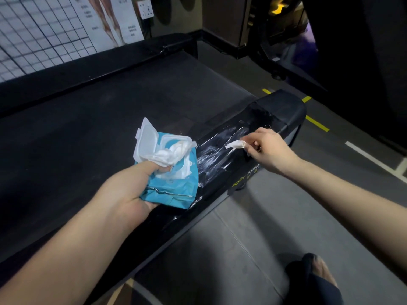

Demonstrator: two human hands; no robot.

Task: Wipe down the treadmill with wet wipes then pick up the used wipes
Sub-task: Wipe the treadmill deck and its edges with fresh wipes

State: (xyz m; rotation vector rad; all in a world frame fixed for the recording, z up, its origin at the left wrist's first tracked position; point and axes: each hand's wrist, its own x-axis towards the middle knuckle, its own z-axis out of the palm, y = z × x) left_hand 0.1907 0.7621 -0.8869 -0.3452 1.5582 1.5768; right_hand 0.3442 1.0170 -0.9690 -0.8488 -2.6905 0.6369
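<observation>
Apparently wiping is nearly finished: the black treadmill rail [220, 164] is streaked. My right hand [268, 150] pinches a small white wipe scrap [235, 144] in its fingers, three o'clock from the blue wipe pack [176, 186] that my left hand [132, 194] grips with crumpled white wipes [171, 155].

The treadmill [110, 106] stands on the grey floor [253, 238], beside my foot [319, 271]. Its black side rail [275, 111] carries white streaks [209, 158] and a few small white shreds [225, 166].

Wire grid [33, 40], anatomy poster [110, 18] and wall socket [145, 8] line the far side; yellow dashes [317, 123] mark the floor [253, 216].
</observation>
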